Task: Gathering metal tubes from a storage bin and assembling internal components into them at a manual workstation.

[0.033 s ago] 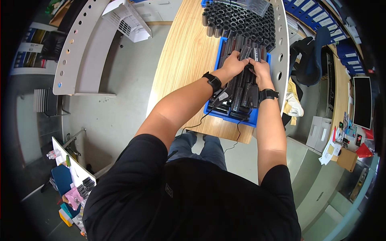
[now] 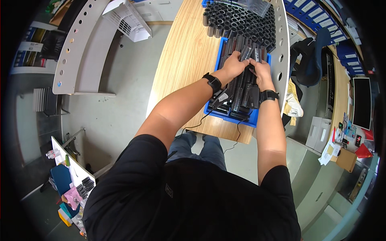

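Note:
A blue tray (image 2: 252,119) sits on a wooden table (image 2: 189,56) and holds several long black tubes lying side by side. My left hand (image 2: 233,64) and my right hand (image 2: 261,71) meet over the tray's far half. Both grip the same black tube (image 2: 247,53), lifted slightly above the others. Each wrist wears a black band with a small device. A thin black cable runs from the tray's near edge off the table.
Several short black tubes (image 2: 237,18) stand upright in a dense block beyond the tray. A grey perforated curved rail (image 2: 281,60) borders the table's right side. A white plastic basket (image 2: 128,20) lies on the floor at left. Blue bins (image 2: 317,20) line the right.

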`<state>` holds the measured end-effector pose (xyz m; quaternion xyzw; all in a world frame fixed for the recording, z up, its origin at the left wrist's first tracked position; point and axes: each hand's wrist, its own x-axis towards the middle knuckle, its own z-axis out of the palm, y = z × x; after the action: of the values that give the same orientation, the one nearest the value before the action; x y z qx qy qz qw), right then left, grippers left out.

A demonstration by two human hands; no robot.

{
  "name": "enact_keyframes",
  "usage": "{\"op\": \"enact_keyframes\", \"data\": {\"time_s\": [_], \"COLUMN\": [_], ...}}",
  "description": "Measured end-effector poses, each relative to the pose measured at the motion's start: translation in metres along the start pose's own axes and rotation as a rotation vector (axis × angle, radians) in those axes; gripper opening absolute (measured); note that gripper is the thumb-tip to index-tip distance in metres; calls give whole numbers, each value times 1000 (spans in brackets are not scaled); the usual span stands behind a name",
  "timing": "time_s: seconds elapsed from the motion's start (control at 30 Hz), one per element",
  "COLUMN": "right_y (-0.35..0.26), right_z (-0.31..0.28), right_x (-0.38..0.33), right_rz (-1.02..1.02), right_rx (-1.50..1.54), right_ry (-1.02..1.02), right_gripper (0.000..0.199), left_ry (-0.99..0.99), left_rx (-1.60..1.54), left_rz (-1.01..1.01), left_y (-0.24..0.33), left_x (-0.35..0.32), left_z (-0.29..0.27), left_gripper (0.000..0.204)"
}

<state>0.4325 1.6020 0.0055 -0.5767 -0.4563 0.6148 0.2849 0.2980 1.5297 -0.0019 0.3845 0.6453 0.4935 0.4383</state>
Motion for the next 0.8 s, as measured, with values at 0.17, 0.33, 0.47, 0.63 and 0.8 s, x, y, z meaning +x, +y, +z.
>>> {"op": "enact_keyframes", "data": {"time_s": [0.17,0.33,0.47,0.63,0.8], "right_y": [-18,21,68,104,131], "right_z": [-1,2,34,57,81], "right_x": [-62,-151,-226,-259,-249], "right_rz": [-24,49,104,515,496], "right_rx": [185,282,424,487,88], "right_ry": [-194,-355,-478,-524,-670], "right_gripper": [21,33,34,37,38], "left_ry": [-46,-328,-328,-371,-382], "left_rx": [-165,-317,-357,-452,-532], "left_rz": [18,-9,-176,-388,-596], "left_y": [1,12,1,-35,-83], "left_x": [-33,-126,-208,-268,-294], "left_z": [-26,-70,-110,-152,-177], "left_gripper": [56,56,46,40,34]}}
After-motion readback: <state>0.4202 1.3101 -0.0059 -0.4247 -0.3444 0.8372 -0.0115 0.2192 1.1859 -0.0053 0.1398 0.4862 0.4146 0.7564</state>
